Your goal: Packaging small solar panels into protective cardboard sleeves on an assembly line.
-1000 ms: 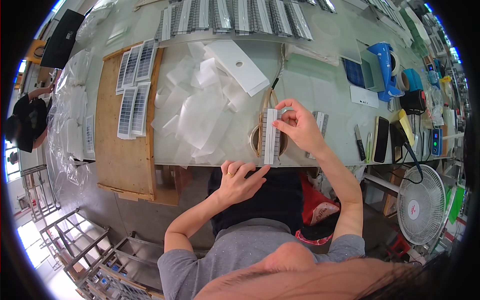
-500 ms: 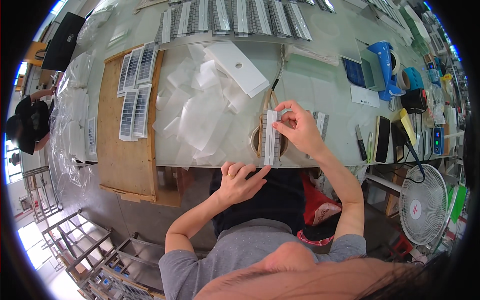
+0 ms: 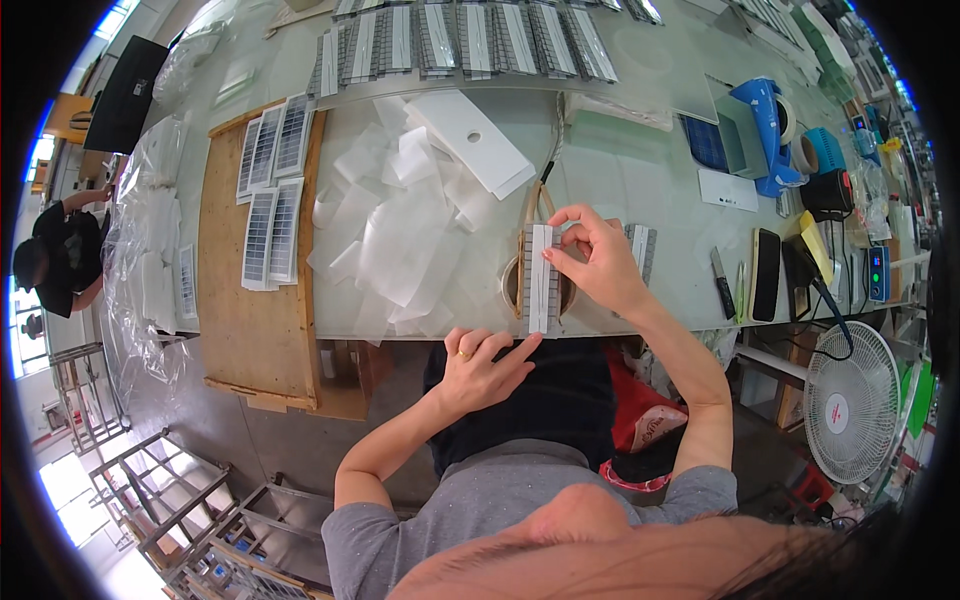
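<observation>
A narrow grey segmented strip [image 3: 532, 290] with a pale band along its middle lies lengthwise in front of me, near the table's front edge. It rests over a round, brown-rimmed thing that it mostly hides. My right hand [image 3: 600, 262] is bent over the strip's upper right side, thumb and fingertips drawn into a pinch. Whatever they grip is too small to tell. At the strip's near end, my left hand [image 3: 485, 370] reaches with its index finger stretched out to the tip, the other fingers loosely curled. A second segmented strip [image 3: 643, 250] lies partly behind my right hand.
Crumpled translucent sheets [image 3: 400, 220] and white boards [image 3: 470, 140] spread left of the strip. Beyond is a wooden board [image 3: 225, 330] with small panels [image 3: 270, 230]. Rows of strips [image 3: 475, 45] line the back. A knife [image 3: 721, 285], phone [image 3: 766, 275] and blue tape dispenser [image 3: 770, 135] lie right.
Both hands keep nearly the same place at the strip. The whole view has shifted slightly.
</observation>
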`<action>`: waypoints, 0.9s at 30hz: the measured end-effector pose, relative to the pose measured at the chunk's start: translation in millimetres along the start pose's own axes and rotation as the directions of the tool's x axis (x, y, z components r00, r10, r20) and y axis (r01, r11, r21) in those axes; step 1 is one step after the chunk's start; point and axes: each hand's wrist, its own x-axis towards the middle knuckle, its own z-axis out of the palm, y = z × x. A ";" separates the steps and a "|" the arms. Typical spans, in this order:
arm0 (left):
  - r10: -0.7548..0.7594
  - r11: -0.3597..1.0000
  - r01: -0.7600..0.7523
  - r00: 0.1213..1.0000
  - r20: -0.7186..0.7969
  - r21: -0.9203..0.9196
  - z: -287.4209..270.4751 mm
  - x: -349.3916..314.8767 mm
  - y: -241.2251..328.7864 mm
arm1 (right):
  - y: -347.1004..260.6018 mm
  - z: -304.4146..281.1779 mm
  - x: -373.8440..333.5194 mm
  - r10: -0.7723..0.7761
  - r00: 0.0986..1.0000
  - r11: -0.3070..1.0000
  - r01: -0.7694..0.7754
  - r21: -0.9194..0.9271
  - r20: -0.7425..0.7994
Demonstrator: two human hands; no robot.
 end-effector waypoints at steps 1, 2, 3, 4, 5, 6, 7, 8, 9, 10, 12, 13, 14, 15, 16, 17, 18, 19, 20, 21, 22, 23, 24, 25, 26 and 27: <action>0.004 1.000 -0.004 1.000 -0.002 0.001 -0.2 0.4 -0.1 | 0.5 0.4 -0.3 -0.046 0.999 0.998 0.044 -0.043 -0.029; 0.002 1.000 -0.002 1.000 -0.002 -0.001 -0.5 0.7 -0.2 | 1.3 0.9 -0.1 -0.092 0.994 0.992 0.087 -0.087 -0.056; 0.000 1.000 0.000 1.000 -0.003 -0.002 -0.8 1.0 -0.3 | 2.4 1.7 0.4 -0.096 0.994 0.992 0.090 -0.088 -0.060; 0.005 1.000 -0.005 1.000 -0.005 0.000 -0.8 1.1 -0.3 | 4.5 2.8 1.3 -0.098 0.992 0.992 0.091 -0.091 -0.080; 0.005 1.000 -0.005 1.000 -0.007 -0.002 -0.8 1.1 -0.3 | 6.0 3.4 2.2 -0.101 0.990 0.991 0.091 -0.094 -0.100; 0.005 1.000 -0.005 1.000 -0.008 -0.003 -0.6 1.2 -0.4 | 6.8 3.5 3.1 -0.105 0.989 0.991 0.095 -0.095 -0.104; 0.009 1.000 -0.009 1.000 -0.010 0.000 -0.3 1.2 -0.2 | 7.4 3.7 4.0 -0.099 0.989 0.991 0.088 -0.103 -0.109; 0.012 1.000 -0.012 1.000 -0.010 0.001 0.4 1.2 -0.1 | 8.2 3.9 4.8 -0.093 0.989 0.991 0.081 -0.110 -0.113; 0.015 1.000 -0.015 1.000 -0.010 0.002 0.7 1.2 -0.1 | 10.1 4.3 5.4 -0.097 0.988 0.990 0.084 -0.110 -0.116; 0.018 1.000 -0.018 1.000 -0.011 0.004 0.3 1.1 0.0 | 11.9 4.8 5.7 -0.096 0.989 0.990 0.083 -0.112 -0.116; 0.003 1.000 -0.003 1.000 -0.007 0.002 -0.5 0.6 0.2 | 12.7 5.1 6.1 -0.097 0.988 0.990 0.083 -0.114 -0.119; 0.007 1.000 -0.007 1.000 -0.010 0.002 -0.7 0.5 0.2 | 11.8 4.7 6.3 -0.094 0.989 0.989 0.079 -0.128 -0.115; 0.007 1.000 -0.007 1.000 -0.006 0.004 -1.0 0.1 -0.2 | 11.3 4.4 6.4 -0.090 0.990 0.987 0.074 -0.143 -0.112; 0.006 1.000 -0.006 1.000 -0.002 0.005 -1.0 0.0 -0.5 | 11.5 4.2 6.5 -0.092 0.989 0.987 0.075 -0.145 -0.115; 0.009 1.000 -0.009 1.000 -0.004 0.005 -1.3 0.3 -0.7 | 11.6 4.2 6.3 -0.099 0.988 0.984 0.080 -0.161 -0.115; 0.012 1.000 -0.012 1.000 -0.003 0.005 -1.5 0.7 -0.8 | 11.7 4.0 6.2 -0.106 0.988 0.981 0.085 -0.176 -0.115; 0.014 1.000 -0.014 1.000 -0.003 0.006 -1.5 0.9 -1.0 | 11.6 3.4 6.1 -0.106 0.987 0.981 0.084 -0.178 -0.118; 0.016 1.000 -0.016 1.000 -0.003 0.005 -1.5 0.9 -1.1 | 11.5 2.9 6.3 -0.105 0.988 0.980 0.083 -0.183 -0.114; 0.015 1.000 -0.015 1.000 -0.005 0.008 -1.4 0.7 -1.2 | 11.6 2.6 6.4 -0.104 0.989 0.979 0.082 -0.188 -0.110; 0.015 1.000 -0.015 1.000 -0.006 0.010 -1.3 0.6 -1.3 | 11.8 2.6 6.1 -0.104 0.988 0.979 0.082 -0.189 -0.111; 0.016 1.000 -0.016 1.000 -0.007 0.010 -1.4 0.7 -1.5 | 12.0 2.6 5.8 -0.120 0.986 0.974 0.094 -0.204 -0.120; 0.017 1.000 -0.017 1.000 -0.004 0.009 -1.4 0.9 -1.6 | 12.1 2.6 5.5 -0.137 0.982 0.970 0.106 -0.218 -0.127; 0.018 1.000 -0.018 1.000 -0.002 0.007 -1.4 1.1 -1.8 | 12.1 2.3 5.5 -0.137 0.982 0.970 0.106 -0.219 -0.129; 0.019 1.000 -0.019 1.000 -0.002 0.008 -1.3 1.2 -1.8 | 11.9 2.2 5.3 -0.151 0.980 0.964 0.116 -0.240 -0.132; 0.021 1.000 -0.021 1.000 0.000 0.008 -1.1 1.2 -2.0 | 11.7 2.1 5.2 -0.166 0.977 0.957 0.126 -0.261 -0.134; 0.023 1.000 -0.023 1.000 0.001 0.009 -0.9 1.2 -2.0 | 11.2 1.9 5.0 -0.166 0.977 0.957 0.127 -0.261 -0.135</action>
